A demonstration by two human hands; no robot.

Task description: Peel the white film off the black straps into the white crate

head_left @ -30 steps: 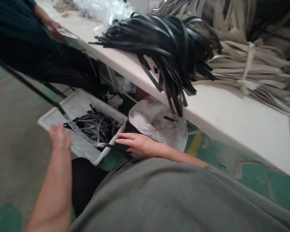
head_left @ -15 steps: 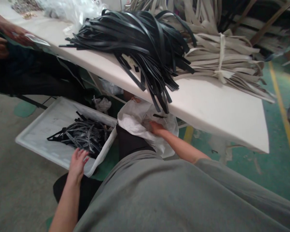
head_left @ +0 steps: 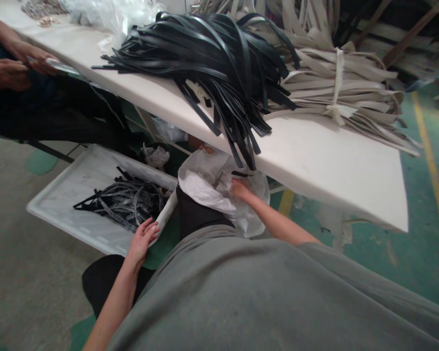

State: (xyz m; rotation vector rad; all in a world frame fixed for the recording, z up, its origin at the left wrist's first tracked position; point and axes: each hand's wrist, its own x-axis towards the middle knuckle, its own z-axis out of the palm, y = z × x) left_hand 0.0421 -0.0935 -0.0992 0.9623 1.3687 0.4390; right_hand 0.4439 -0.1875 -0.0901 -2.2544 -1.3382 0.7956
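My left hand [head_left: 143,239] is open, its fingers loosely stretched, over the near right edge of a white plastic bin [head_left: 64,195]. Inside that bin lies a tangle of black and grey strips [head_left: 128,202]. My right hand [head_left: 240,189] is closed inside the mouth of a whitish plastic sack [head_left: 201,187], which stands beside my leg under the table edge. Its fingertips are hidden, so what they hold does not show. A short black strip [head_left: 241,174] lies just above this hand, against the sack.
On the white table [head_left: 351,170] lie a heap of black straps [head_left: 205,53] hanging over the edge and tied beige straps [head_left: 366,92]. Clear plastic bags [head_left: 113,17] lie farther back. A co-worker's hands [head_left: 22,68] hold something thin at the left.
My left hand has moved right along the bin's near side. My right hand has shifted slightly up and right within the sack. The co-worker's hands have come closer together.
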